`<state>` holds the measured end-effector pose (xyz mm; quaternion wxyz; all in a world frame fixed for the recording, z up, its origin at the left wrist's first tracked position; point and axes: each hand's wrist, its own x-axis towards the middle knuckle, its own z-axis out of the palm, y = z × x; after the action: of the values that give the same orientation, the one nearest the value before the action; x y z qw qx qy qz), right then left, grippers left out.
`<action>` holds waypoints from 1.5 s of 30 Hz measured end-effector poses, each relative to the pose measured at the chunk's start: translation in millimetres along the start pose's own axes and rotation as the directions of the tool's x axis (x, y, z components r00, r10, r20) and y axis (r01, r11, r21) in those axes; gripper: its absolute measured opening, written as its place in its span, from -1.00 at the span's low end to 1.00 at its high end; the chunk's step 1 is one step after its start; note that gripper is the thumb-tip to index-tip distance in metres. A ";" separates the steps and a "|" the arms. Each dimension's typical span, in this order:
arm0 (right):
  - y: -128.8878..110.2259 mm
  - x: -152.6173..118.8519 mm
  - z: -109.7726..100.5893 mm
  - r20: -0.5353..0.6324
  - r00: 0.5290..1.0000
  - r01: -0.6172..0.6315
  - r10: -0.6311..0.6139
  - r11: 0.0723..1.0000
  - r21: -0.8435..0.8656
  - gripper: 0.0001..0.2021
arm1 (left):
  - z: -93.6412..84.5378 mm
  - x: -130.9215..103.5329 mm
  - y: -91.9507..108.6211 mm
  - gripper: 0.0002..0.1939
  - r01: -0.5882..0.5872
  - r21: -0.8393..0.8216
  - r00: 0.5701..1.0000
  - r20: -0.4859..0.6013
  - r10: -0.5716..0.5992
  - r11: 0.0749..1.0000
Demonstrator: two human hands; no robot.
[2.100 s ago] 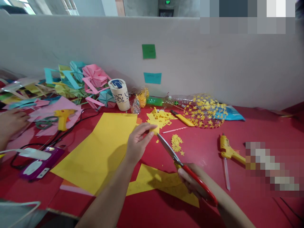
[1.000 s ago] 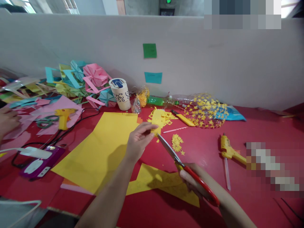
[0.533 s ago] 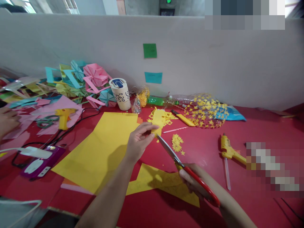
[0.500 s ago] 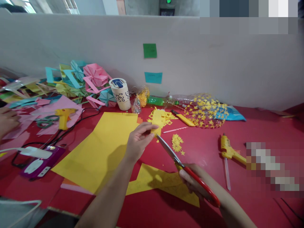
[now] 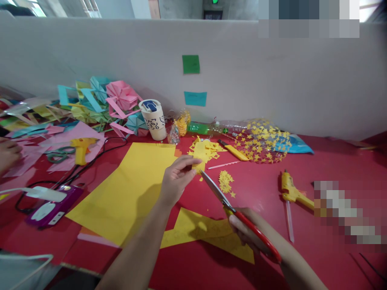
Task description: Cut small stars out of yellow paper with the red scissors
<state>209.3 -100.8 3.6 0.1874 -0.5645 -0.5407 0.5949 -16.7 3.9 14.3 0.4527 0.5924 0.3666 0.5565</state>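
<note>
My left hand (image 5: 178, 177) pinches a narrow yellow paper strip (image 5: 199, 151) between thumb and fingers. In my right hand (image 5: 246, 227) are red-handled scissors (image 5: 255, 231), their blade tips close to the strip's lower end. Beyond the strip lie small yellow paper scraps (image 5: 213, 150). A little pile of yellow stars (image 5: 225, 181) sits just right of the blades. Under my left forearm spreads a large yellow sheet (image 5: 130, 185), and a yellow offcut (image 5: 211, 231) lies beneath the scissors and right hand.
A white cup (image 5: 154, 123) stands near the wall, beside folded paper shapes (image 5: 122, 94). Glue guns (image 5: 81, 150) lie left and right. There are a purple power strip (image 5: 54, 207), a yellow cutter (image 5: 237, 152) and a star-covered clear bottle (image 5: 263, 141). Another person's hand (image 5: 9, 155) is at the left edge.
The scissors have shifted very slightly to the right, their tips a bit farther from my left fingers. The other person's hand at the left edge has moved slightly left.
</note>
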 end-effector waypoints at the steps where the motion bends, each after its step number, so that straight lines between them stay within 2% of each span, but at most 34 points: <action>1: -0.9 -0.9 0.0 0.005 1.000 -0.001 0.001 1.000 -0.003 -0.45 | -0.1 -0.1 0.0 -0.77 -0.003 -0.002 1.000 0.005 0.003 1.000; 9: -2.9 -0.9 0.5 0.013 1.000 0.003 -0.003 1.000 0.024 -0.43 | 0.8 -0.8 -0.3 -0.78 0.000 0.005 1.000 -0.010 0.000 1.000; 21: -4.3 -1.6 -0.2 0.015 1.000 0.011 -0.011 1.000 -0.007 -0.41 | -1.3 -0.4 -0.6 -0.75 -0.026 0.020 0.999 0.030 0.025 0.999; 38: -12.6 -3.5 -4.3 0.011 0.997 -0.070 0.071 0.995 -0.071 -0.47 | -3.3 0.2 -4.0 -0.75 -0.018 -0.026 0.999 0.032 0.018 1.000; 45: -10.4 -1.2 -3.8 0.022 0.999 -0.043 0.045 0.996 -0.084 -0.47 | -2.4 0.4 -5.7 -0.69 -0.001 -0.083 1.000 0.029 0.003 0.997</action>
<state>208.9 -96.6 13.9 0.1442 -0.5764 -0.5548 0.5824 -18.7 6.5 9.0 0.4815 0.5816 0.3362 0.5630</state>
